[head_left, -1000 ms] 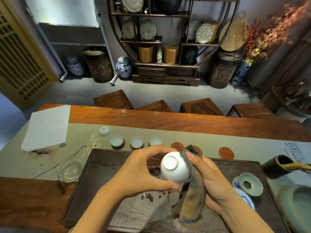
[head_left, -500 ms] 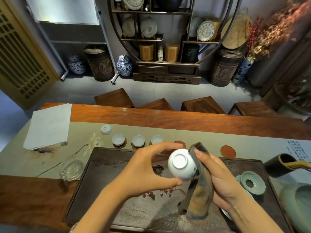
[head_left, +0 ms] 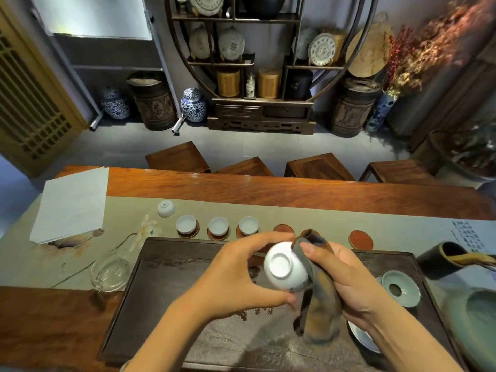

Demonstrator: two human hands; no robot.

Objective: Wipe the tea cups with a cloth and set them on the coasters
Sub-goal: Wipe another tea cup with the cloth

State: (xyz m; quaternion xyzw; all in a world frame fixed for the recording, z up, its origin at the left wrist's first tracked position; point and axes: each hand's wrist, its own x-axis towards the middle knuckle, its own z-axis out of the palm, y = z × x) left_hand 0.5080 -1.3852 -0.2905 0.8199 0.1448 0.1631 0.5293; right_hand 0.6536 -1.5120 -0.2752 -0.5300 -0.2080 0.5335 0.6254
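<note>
My left hand (head_left: 236,277) grips a white tea cup (head_left: 285,267) on its side, foot ring facing me, above the dark tea tray (head_left: 150,304). My right hand (head_left: 346,280) presses a grey-brown cloth (head_left: 319,304) against the cup's right side; the cloth hangs down over the tray. Three white cups (head_left: 186,224) (head_left: 218,226) (head_left: 248,225) sit upright on brown coasters along the runner. Bare coasters lie further right: one (head_left: 284,228) partly behind my hand, another (head_left: 361,238) in full view. One more small white cup (head_left: 166,208) rests upside down on the runner.
A glass pitcher (head_left: 110,272) stands left of the tray. A celadon strainer dish (head_left: 400,288) sits at the tray's right end, with a dark holder (head_left: 440,260) and green basin (head_left: 475,326) beyond. White paper (head_left: 72,205) lies far left. Stools line the table's far side.
Both hands, the cup and the cloth have shifted slightly right over the tray. The cup has turned a little in my left hand against the cloth.
</note>
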